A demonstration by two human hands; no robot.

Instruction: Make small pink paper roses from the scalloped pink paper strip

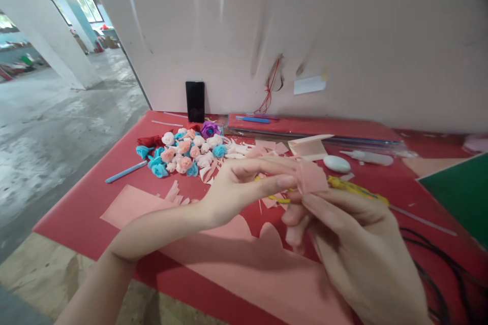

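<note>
Between my two hands is a small pink paper piece (313, 176), curved like a petal and raised above the table. My left hand (244, 183) pinches its left edge between thumb and fingers. From below, my right hand (343, 228) grips the same piece with thumb and fingers. Under my hands lies a large pink paper sheet (244, 259) with a wavy cut edge. A yellow glue gun (358, 190) lies just behind my right hand, partly hidden by it. Pink paper scraps (270, 200) are scattered beneath my fingers.
A heap of pink, white and blue paper roses (183, 162) sits at the back left, with a purple rose (209, 129). A black phone (195, 102) leans on the white panel (229, 35). Near the right are a white oval object (337, 164), black cables (438, 264) and a green sheet (457, 188).
</note>
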